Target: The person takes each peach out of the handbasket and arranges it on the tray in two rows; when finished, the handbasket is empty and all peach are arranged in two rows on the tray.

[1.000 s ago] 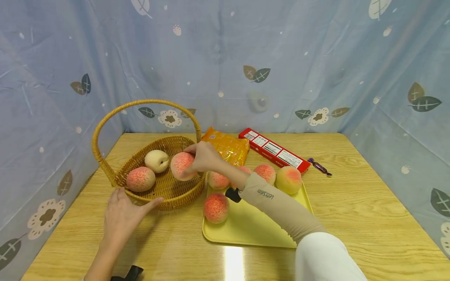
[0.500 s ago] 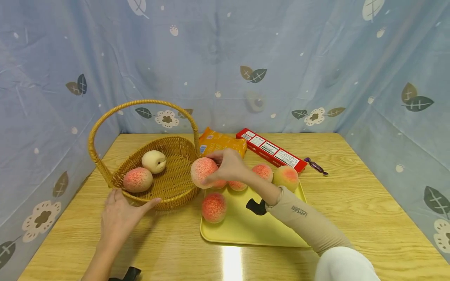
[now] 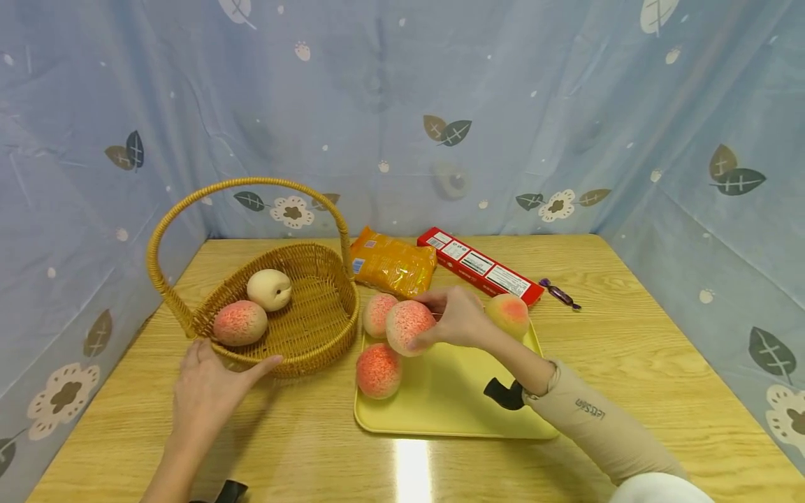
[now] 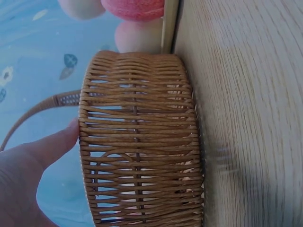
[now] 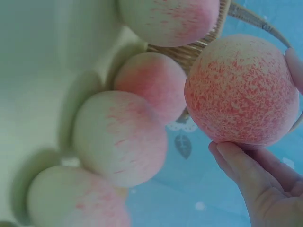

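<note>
My right hand [image 3: 462, 318] grips a pink-speckled peach [image 3: 409, 328] above the yellow tray [image 3: 459, 412]; in the right wrist view its fingers and thumb press on the same peach [image 5: 241, 90] from two sides. Several other peaches lie on the tray, among them a redder peach [image 3: 379, 372] near the left edge and a yellow peach [image 3: 508, 314] at the back right. My left hand [image 3: 210, 381] touches the near rim of a wicker basket [image 3: 314, 360], thumb stretched along it. Inside sit a pink peach [image 3: 240, 323] and a cream peach [image 3: 269, 290].
Behind the tray lie an orange packet [image 3: 393, 264], a long red box [image 3: 479, 265] and a purple wrapped candy [image 3: 560, 293]. The basket's tall handle [image 3: 245, 181] arches above it. A blue patterned curtain [image 3: 377, 105] surrounds the wooden table [image 3: 629, 363].
My right hand has carried the peach from over the basket rightward to over the tray. The left hand keeps its place at the basket rim. The camera view has shifted slightly.
</note>
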### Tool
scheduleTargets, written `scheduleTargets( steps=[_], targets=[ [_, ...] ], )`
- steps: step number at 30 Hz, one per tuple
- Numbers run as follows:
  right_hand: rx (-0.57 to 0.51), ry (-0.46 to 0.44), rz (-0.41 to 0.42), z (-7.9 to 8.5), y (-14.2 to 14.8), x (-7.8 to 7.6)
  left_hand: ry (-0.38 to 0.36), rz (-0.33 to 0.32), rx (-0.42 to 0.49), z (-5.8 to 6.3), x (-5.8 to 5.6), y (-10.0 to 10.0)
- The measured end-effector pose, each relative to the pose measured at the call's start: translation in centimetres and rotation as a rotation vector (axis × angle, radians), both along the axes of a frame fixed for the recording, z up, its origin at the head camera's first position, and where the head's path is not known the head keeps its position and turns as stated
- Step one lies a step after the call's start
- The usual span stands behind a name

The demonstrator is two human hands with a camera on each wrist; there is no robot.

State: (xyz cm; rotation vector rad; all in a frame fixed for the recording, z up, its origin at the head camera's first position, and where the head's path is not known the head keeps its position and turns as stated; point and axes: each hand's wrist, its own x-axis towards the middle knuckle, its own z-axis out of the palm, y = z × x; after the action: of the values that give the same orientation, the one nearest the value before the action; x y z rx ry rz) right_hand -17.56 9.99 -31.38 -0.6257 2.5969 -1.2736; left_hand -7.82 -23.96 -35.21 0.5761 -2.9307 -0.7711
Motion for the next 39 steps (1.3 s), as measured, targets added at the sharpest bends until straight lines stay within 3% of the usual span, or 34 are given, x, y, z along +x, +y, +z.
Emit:
scheduleTargets(
  steps=[5, 13, 21, 39],
  targets=[
    [-0.03, 0.045, 0.059, -0.8, 1.3, 0.5, 0.02, 0.003, 0.011, 0.0, 0.0, -0.1],
    [0.1, 0.022, 0.059, -1.9, 2.5, 1.3, 0.035, -0.005, -0.001, 0.1, 0.0, -0.1],
    [0.127, 0.034, 0.157, -3.2, 2.5, 1.7, 0.042, -0.004, -0.002, 0.1, 0.1, 0.0],
    [0.316, 0.071, 0.129, -3.7, 1.4, 2.2, 0.029, 0.008, -0.002, -0.1, 0.0, 0.0]
  ],
)
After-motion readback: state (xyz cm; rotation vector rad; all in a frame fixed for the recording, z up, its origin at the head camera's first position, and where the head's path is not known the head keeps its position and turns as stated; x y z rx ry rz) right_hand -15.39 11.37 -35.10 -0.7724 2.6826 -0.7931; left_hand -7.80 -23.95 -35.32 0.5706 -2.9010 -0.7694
